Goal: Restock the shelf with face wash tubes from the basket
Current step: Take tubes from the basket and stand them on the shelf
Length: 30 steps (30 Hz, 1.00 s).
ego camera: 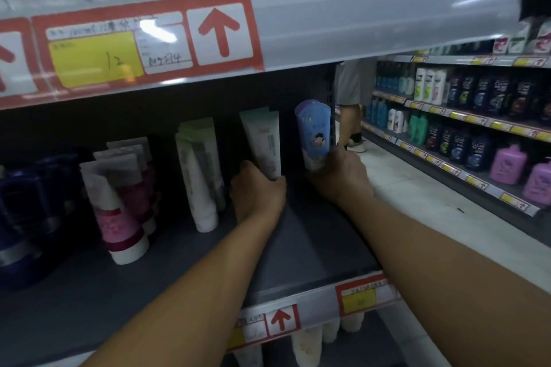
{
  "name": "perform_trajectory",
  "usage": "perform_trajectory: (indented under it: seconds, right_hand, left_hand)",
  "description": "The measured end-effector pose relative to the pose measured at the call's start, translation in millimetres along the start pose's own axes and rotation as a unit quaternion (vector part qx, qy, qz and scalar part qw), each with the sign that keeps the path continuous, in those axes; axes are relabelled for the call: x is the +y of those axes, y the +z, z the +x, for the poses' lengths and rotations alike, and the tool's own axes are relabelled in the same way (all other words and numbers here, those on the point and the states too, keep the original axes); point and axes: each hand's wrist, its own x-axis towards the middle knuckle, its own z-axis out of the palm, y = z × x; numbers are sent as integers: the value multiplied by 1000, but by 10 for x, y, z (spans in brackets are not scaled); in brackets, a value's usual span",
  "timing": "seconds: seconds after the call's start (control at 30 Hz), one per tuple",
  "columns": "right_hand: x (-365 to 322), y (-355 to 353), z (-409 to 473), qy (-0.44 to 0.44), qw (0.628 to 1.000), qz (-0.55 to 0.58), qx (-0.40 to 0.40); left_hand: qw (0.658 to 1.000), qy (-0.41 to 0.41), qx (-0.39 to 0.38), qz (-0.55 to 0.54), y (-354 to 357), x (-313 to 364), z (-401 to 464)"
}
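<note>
a: what's biggest here?
b: the dark shelf (313, 247), both arms reaching deep into it.
a: and on the shelf?
b: rows of tubes to the left; the pink and white tubes (119, 202) stand nearest the shelf's front edge.
a: the hands?
b: left hand (258, 191) curls round the foot of a pale green tube (264, 140), upright at the shelf's back. right hand (343, 176) clamps a blue tube (314, 131) (cartoon print) at the shelf's right end.
</note>
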Motion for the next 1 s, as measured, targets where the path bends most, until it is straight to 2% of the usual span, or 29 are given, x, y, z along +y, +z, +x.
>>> perform_trajectory:
  seconds: [0.37, 0.67, 0.93, 1.0]
  right_hand:
    - [4, 30, 71, -15, 999, -26, 14]
    - [-16, -57, -47, 17, 999, -22, 20]
    - [-113, -360, -628, -47, 993, -54, -96]
    - [-168, -481, -827, -55, 992, -58, -97]
  left_hand:
    - [1000, -8, -11, 9, 31, -28, 53]
    - [998, -18, -36, 44, -44, 4, 3]
    - [984, 91, -103, 118, -441, -18, -453]
    - [980, 110, -124, 113, -611, -16, -605]
